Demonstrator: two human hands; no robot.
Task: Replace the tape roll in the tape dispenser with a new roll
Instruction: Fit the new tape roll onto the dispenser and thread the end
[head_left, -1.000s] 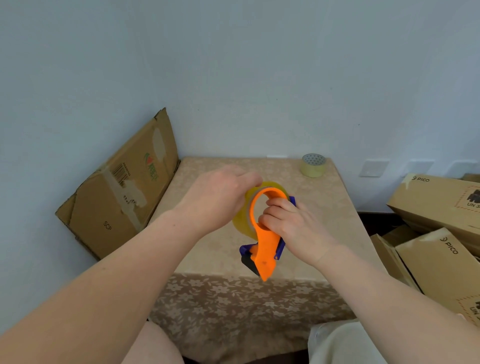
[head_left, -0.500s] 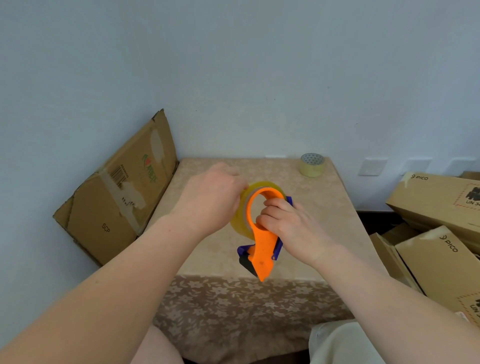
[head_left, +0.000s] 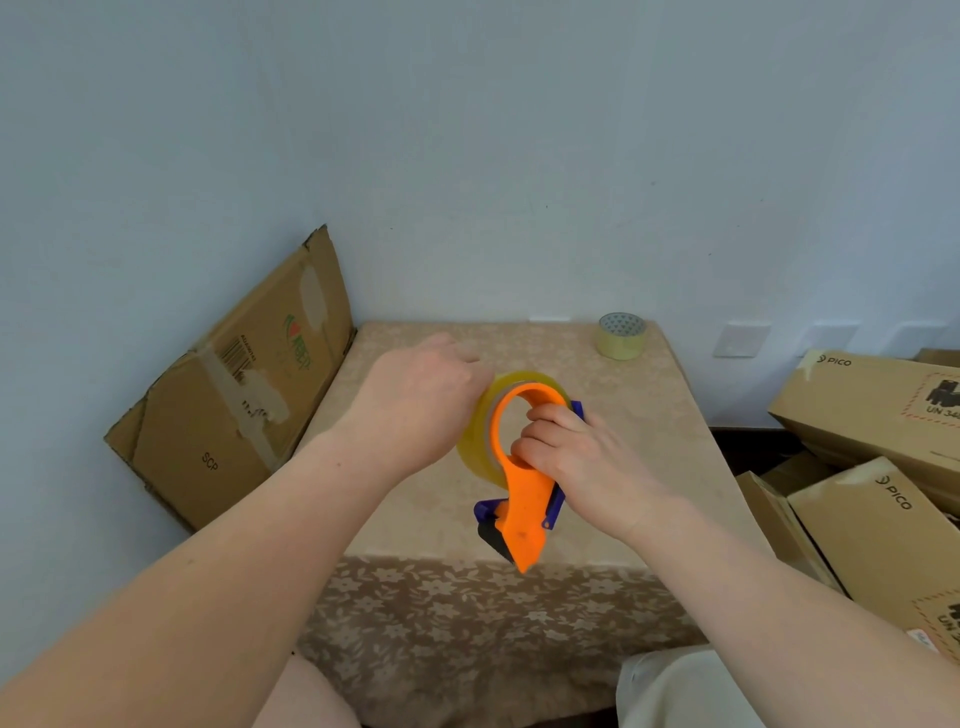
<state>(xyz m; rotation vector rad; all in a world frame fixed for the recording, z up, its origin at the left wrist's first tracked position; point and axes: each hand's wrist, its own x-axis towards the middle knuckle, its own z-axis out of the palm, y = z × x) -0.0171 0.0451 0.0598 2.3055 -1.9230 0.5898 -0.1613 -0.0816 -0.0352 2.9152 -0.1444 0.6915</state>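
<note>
An orange and blue tape dispenser hangs above the table, nose pointing down toward me. My right hand is closed around its loop handle. A yellowish clear tape roll sits on the dispenser's left side, and my left hand grips that roll from the left, fingers hidden behind it. A second, smaller roll of tape lies flat at the table's far right corner.
The small table wears a beige floral cloth. A flattened cardboard box leans on the wall at left. Several PICO cartons are stacked at right. My knees show below the table's front edge.
My left hand has slid leftward on the tape roll, its fingers no longer reaching over the top. The dispenser and right hand have stayed almost still.
</note>
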